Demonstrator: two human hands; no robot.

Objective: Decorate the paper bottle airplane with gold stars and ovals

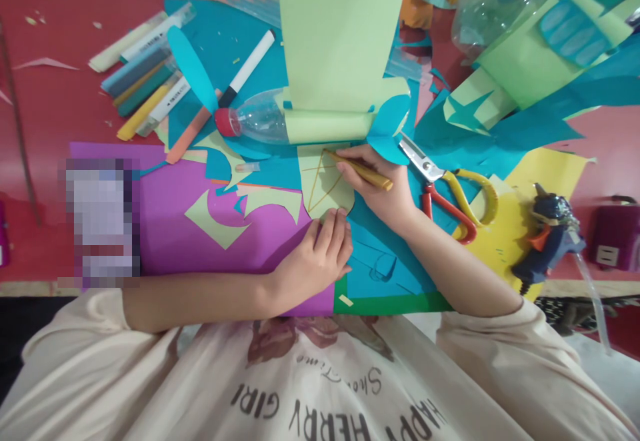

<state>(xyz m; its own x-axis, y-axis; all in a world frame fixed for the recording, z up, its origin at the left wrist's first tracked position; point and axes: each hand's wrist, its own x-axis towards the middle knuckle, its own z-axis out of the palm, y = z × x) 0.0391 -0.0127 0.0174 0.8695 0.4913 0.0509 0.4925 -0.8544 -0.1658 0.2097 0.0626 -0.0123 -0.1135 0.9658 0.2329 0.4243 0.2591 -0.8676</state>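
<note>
My right hand [383, 191] grips a gold marker [363, 170], its tip resting on a light green leaf-shaped paper cutout [323, 184] that bears gold lines. My left hand [320, 254] lies with fingers curled together, fingertips pressing the cutout's lower edge against the paper beneath. The cutout rests on teal [380, 254] and purple paper sheets [200, 241]. A rolled light green sheet [335, 48] lies just beyond it.
Scissors [450, 191] with red and yellow handles lie right of my right hand, a blue glue gun [547, 238] farther right. A clear plastic bottle [253, 118] with a red cap, several markers [145, 74] and paper scraps cover the red table [55, 101].
</note>
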